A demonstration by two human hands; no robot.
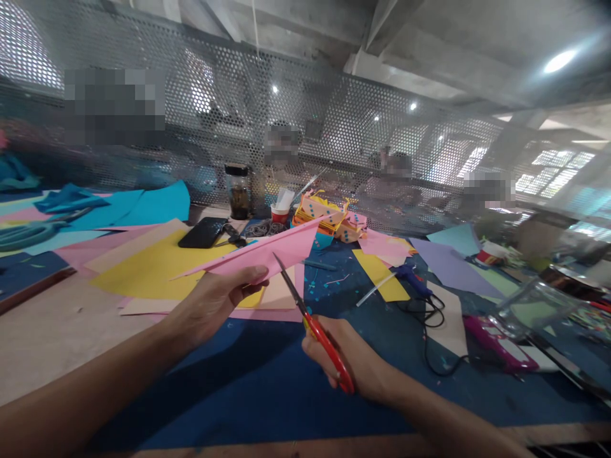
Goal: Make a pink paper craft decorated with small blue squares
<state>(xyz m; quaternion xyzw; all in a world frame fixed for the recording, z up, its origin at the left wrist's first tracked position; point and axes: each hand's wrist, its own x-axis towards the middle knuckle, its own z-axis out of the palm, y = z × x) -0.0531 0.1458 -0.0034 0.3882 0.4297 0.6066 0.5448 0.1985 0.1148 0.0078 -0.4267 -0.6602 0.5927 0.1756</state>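
A folded sheet of pink paper (286, 245) is pinched between the thumb and fingers of my left hand (233, 286), held up above the table. My right hand (341, 350) grips red-handled scissors (329, 346), their dark blades pointing up and left at the pink paper. The blade tip overlaps the paper's lower part; whether it cuts in, I cannot tell. Below and behind the left hand lie yellow paper (147, 270) and more pink and peach sheets. A dark blue mat (229, 381) spreads under both hands.
A black phone (203, 233), a lidded jar (238, 194) and a red-and-white cup (281, 212) stand behind. Right of my hands lie a blue glue gun (414, 280) with its cord, a purple box-like object (499, 343) and a clear jar (539, 302). Teal-handled scissors (28, 235) lie far left.
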